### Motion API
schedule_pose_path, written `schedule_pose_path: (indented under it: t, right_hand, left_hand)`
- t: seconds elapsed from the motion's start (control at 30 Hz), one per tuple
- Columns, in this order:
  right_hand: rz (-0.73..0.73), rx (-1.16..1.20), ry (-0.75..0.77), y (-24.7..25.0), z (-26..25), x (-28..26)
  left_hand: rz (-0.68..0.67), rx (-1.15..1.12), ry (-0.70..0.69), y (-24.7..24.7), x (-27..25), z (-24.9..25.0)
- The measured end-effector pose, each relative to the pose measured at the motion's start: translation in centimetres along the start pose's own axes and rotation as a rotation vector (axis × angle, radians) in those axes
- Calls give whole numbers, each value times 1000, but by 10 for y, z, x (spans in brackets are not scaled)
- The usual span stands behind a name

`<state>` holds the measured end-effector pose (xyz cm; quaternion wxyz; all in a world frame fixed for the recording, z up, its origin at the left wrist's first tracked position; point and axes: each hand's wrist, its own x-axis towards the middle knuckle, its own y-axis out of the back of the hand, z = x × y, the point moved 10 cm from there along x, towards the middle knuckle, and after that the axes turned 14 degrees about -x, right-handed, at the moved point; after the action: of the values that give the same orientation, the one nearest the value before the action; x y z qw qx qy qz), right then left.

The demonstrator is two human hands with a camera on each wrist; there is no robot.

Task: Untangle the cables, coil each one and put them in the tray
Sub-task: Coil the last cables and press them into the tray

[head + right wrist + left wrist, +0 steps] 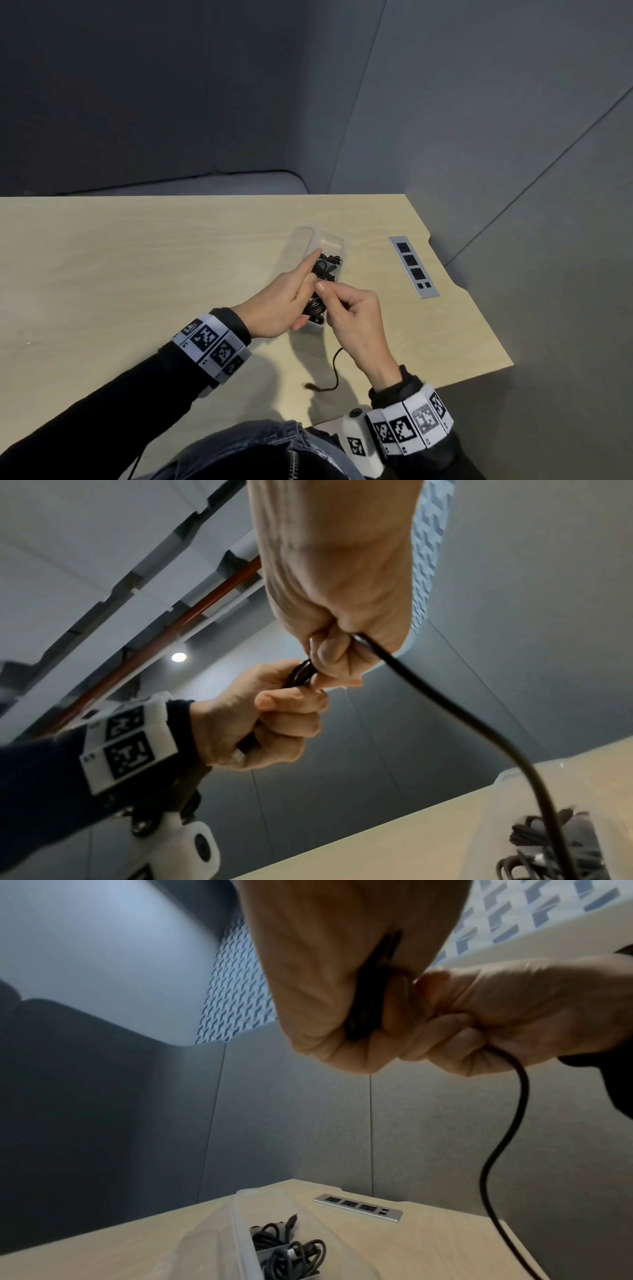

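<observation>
Above the clear tray (337, 241), near the table's (137, 257) right edge and already holding coiled cables (291, 1250), the left hand (281, 308) grips a black cable (337, 370) coil; the right hand (356, 318) pinches its trailing end.

The thin round cable (337, 371) is black. The clear plastic tray (331, 240) sits on the pale wood-grain desk (137, 260). White wristbands (212, 346) carry black square-code patterns.

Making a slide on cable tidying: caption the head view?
Left hand grips a black coil while right hand feeds its loose tail above the clear tray.
</observation>
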<state>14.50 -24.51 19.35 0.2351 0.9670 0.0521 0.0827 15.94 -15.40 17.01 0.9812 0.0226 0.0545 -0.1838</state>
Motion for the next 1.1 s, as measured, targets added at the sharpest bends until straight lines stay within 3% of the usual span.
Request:
schedule_pose_path:
  t: [0.13, 0.3, 0.43, 0.5, 0.57, 0.67, 0.73, 0.8, 0.87, 0.97, 1.1]
  right_hand:
    - [63, -32, -19, 0, 10, 4]
    - [136, -185, 3, 10, 21, 9]
    - [193, -211, 32, 22, 18, 11]
    - [178, -204, 44, 21, 13, 11]
    - [54, -221, 40, 18, 10, 15]
    - [-313, -324, -5, 11, 11, 19]
    - [-434, -283, -14, 14, 10, 22]
    - [-444, -176, 27, 17, 2, 26]
    - [-380, -57, 43, 14, -1, 30]
    - [-352, -12, -63, -16, 15, 24]
    - [-422, -422, 32, -52, 29, 5]
  left_hand:
    - [33, -54, 0, 2, 6, -8]
    - [67, 318, 72, 8, 9, -20]
    - [152, 85, 97, 10, 8, -26]
    - [223, 82, 60, 14, 6, -20]
    - [267, 282, -2, 22, 7, -11]
    - [198, 500, -69, 22, 8, -6]
    - [40, 474, -151, 8, 5, -4]
    - [-20, 386, -269, 1, -1, 9]
    - [32, 292, -379, 6, -3, 23]
    - [169, 255, -435, 22, 0, 34]
    - [447, 341, -347, 58, 5, 26]
